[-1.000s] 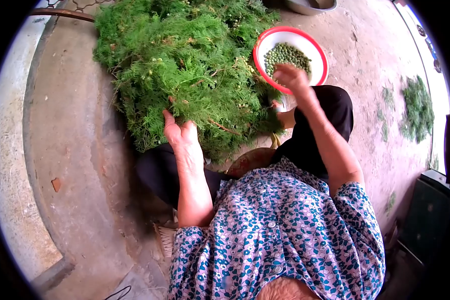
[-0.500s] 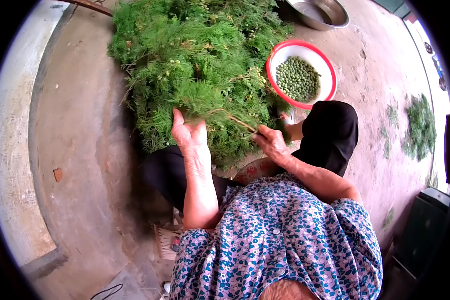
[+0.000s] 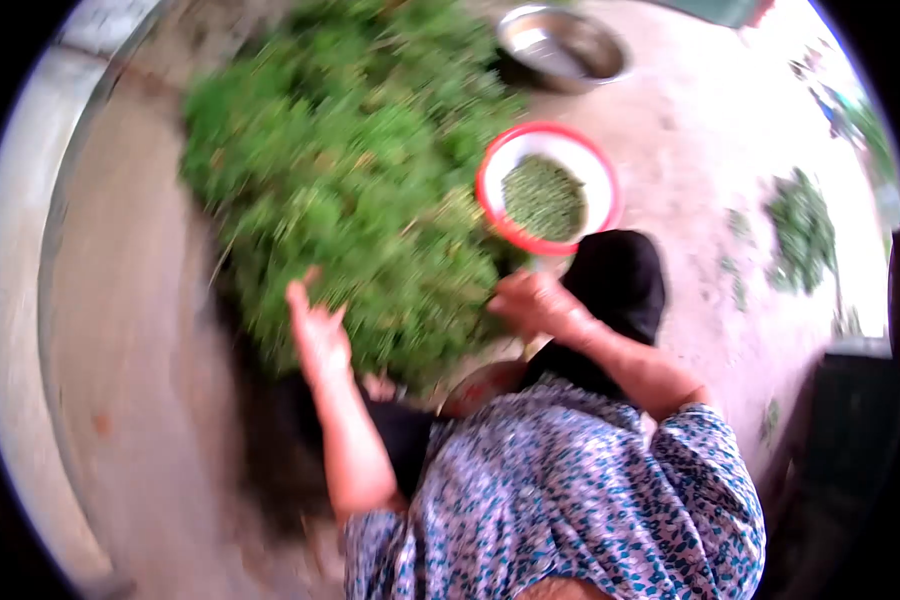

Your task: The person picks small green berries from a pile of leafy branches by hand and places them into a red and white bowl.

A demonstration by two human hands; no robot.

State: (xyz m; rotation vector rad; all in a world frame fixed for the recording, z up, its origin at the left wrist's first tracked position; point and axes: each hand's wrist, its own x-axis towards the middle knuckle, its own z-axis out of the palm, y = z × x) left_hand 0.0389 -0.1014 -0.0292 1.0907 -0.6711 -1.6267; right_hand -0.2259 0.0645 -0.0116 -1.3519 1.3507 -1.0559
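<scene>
A large heap of green, feathery evergreen branches (image 3: pixel 350 180) fills the space before my knees. At its near left edge is my left hand (image 3: pixel 322 340), palm up with fingers apart, holding nothing I can see. On the heap's right side, close to my right knee, my right hand (image 3: pixel 535 303) has its fingers curled together. Blur hides what, if anything, is in it. Just beyond that hand stands a white basin with a red rim (image 3: pixel 612 190), partly filled with small round green cones (image 3: pixel 545 198).
A metal bowl (image 3: pixel 562 48) sits on the concrete floor behind the basin. Farther right lies a small pile of green sprigs (image 3: pixel 802 230). A dark box (image 3: pixel 850 430) stands at the right, and a raised ledge (image 3: pixel 30 300) runs along the left.
The view has shifted and blurred. My left hand has come away from the sprig it was touching and spread its fingers. The twig in my right hand no longer shows clearly.
</scene>
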